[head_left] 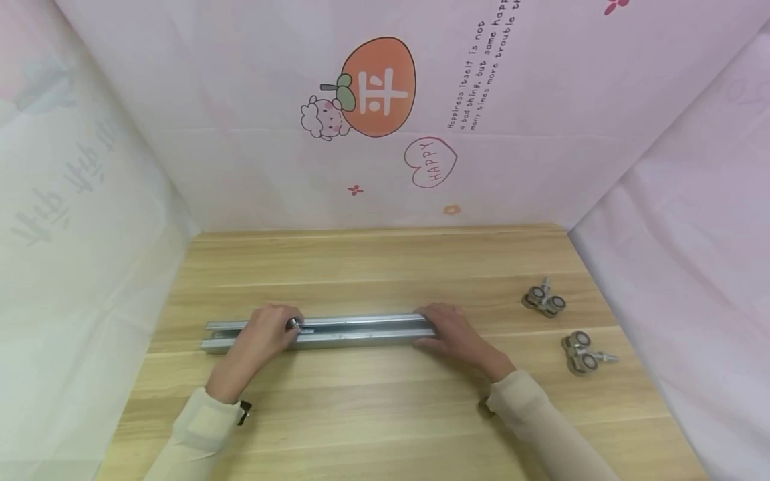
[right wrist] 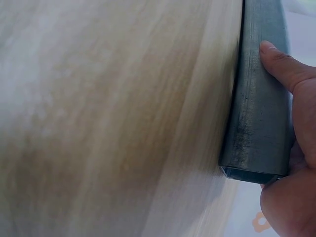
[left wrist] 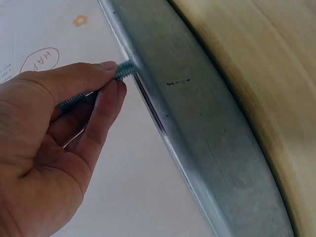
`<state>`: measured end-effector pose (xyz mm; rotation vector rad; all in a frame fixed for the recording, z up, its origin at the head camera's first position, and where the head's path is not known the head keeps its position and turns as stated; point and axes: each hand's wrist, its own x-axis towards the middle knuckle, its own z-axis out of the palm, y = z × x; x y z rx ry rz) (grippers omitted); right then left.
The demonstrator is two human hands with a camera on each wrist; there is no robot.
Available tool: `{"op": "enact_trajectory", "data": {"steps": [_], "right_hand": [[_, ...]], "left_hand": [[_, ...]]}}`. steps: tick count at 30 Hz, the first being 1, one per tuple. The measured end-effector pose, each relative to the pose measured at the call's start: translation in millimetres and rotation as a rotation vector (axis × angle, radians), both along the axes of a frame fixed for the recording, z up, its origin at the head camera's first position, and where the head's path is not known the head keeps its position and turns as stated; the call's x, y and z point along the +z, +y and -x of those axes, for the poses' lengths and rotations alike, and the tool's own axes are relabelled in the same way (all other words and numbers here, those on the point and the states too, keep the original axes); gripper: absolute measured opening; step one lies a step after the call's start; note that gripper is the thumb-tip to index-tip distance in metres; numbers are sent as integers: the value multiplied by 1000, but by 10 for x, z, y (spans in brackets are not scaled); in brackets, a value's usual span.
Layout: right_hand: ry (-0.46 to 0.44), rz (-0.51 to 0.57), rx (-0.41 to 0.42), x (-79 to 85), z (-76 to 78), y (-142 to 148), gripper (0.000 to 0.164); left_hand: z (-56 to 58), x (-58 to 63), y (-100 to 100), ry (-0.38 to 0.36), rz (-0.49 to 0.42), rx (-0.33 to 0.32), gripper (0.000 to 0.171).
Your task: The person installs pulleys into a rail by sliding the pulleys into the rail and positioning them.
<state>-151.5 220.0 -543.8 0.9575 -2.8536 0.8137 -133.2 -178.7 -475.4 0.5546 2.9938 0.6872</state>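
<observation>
A silvery metal C-channel rail (head_left: 361,339) lies lengthwise across the wooden table with its slot facing up. My left hand (head_left: 267,331) is over the left part of the rail and pinches a threaded bolt (left wrist: 124,70) between thumb and fingers. In the left wrist view the bolt stands out of the slot; whatever its lower end joins inside the channel is hidden. At the rail's right end, my right hand (head_left: 454,334) grips it, the thumb (right wrist: 279,61) flat along the near side wall and the fingers over the far side.
Two roller trolleys lie at the table's right side, one farther back (head_left: 544,302) and one nearer (head_left: 580,354), each with small wheels and a threaded stem. White printed cloth (head_left: 259,174) hangs behind the wooden table (head_left: 373,414) and along both sides.
</observation>
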Motion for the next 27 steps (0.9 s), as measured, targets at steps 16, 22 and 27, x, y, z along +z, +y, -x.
{"op": "enact_trajectory", "data": {"steps": [16, 22, 27], "right_hand": [[-31, 3, -8, 40, -10, -8, 59], [-29, -1, -13, 27, -5, -9, 59], [-15, 0, -10, 9, -2, -5, 59]], "left_hand": [[-24, -35, -146, 64, -16, 12, 16], [-45, -25, -214, 70, -22, 28, 16], [-47, -37, -282, 65, -13, 39, 17]]}}
